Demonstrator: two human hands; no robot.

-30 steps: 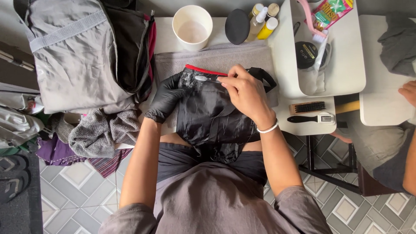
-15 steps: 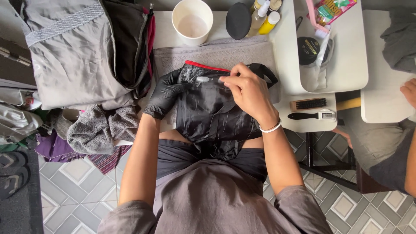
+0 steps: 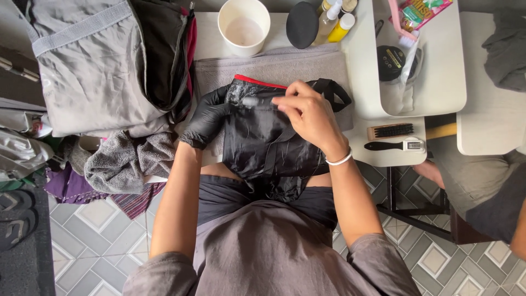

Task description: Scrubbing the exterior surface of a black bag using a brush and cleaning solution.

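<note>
A black bag [image 3: 268, 140] with a red top edge lies on a grey towel [image 3: 274, 63] and hangs down onto my lap. My left hand [image 3: 208, 118], in a black glove, grips the bag's left upper side. My bare right hand [image 3: 307, 112], with a white bracelet at the wrist, is closed on a small brush whose blurred end rests on a pale foamy patch near the bag's top. A black strap loop [image 3: 334, 90] sticks out behind my right hand.
A white bucket [image 3: 244, 24], a black round lid [image 3: 302, 24] and small bottles [image 3: 334, 19] stand behind the towel. A grey-and-black backpack [image 3: 104, 60] lies left. Brushes [image 3: 392, 137] rest on a small white table right. Another person's leg [image 3: 476, 181] is at right.
My right hand has shifted slightly left along the bag's top with the brush. The left hand stays on the bag. The camera has moved a little.
</note>
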